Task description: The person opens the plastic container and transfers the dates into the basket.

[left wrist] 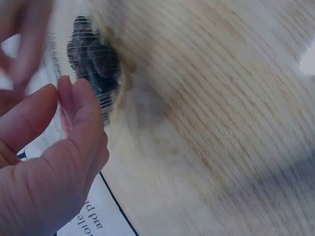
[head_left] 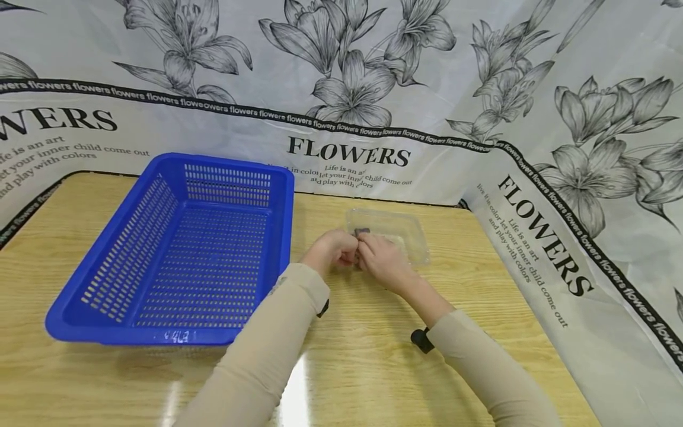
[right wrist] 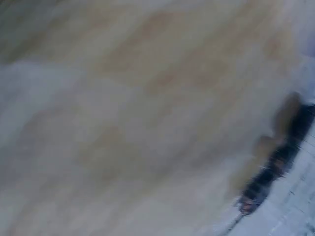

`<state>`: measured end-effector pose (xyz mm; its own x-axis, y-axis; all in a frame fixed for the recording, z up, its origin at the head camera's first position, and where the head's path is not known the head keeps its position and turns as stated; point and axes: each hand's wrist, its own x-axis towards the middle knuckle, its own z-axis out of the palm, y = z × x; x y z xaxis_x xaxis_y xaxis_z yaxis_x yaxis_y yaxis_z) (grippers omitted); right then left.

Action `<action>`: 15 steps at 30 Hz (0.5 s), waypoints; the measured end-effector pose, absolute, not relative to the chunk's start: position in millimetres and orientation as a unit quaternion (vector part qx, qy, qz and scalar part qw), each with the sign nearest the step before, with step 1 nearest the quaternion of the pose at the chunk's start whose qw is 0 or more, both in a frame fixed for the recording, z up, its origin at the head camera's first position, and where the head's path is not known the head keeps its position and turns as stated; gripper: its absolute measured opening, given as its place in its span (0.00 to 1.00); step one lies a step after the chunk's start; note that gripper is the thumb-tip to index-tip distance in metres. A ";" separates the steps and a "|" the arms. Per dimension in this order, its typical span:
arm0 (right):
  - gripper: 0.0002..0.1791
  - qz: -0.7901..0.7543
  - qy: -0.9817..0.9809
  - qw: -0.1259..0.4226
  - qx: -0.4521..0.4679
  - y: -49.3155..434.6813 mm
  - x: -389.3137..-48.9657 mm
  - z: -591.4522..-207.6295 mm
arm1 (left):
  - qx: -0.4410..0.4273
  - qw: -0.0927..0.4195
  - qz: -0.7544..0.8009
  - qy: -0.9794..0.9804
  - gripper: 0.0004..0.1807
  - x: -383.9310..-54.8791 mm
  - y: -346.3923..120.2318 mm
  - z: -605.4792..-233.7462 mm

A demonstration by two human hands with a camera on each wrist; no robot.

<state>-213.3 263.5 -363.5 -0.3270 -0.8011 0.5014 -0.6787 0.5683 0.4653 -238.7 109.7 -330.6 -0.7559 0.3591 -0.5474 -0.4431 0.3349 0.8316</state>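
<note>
A clear ribbed plastic box (head_left: 413,237) lies on the table in the head view. Dark, rounded pieces of unclear kind (left wrist: 98,59) show through its wall in the left wrist view. My left hand (head_left: 333,248) is at the box's near left corner, where its thumb and fingertips come together and appear to pinch the edge. My right hand (head_left: 385,258) meets it there from the right, fingers bent; what they touch is hidden. In the left wrist view the right hand (left wrist: 29,44) is blurred. The right wrist view catches dark pieces (right wrist: 275,167) at its right edge.
A large blue plastic basket (head_left: 213,237) with slotted walls stands left of my left forearm. The wooden table (head_left: 480,332) ends at a white flower-printed cloth (head_left: 352,89) behind and to the right. Something pale (head_left: 395,240) shows within the box.
</note>
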 end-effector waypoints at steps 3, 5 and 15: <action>0.09 -0.019 -0.822 0.361 0.440 265.0 -215.4 -357.2 | -0.029 0.354 0.587 0.728 0.24 -262.8 120.9 -362.9; 0.08 -0.013 -0.819 0.360 0.448 266.8 -215.9 -354.1 | -0.035 0.353 0.594 0.722 0.25 -272.5 125.7 -377.1; 0.12 -0.030 -0.799 0.336 0.498 271.4 -211.6 -357.6 | -0.062 0.397 0.620 0.675 0.22 -276.2 123.1 -373.4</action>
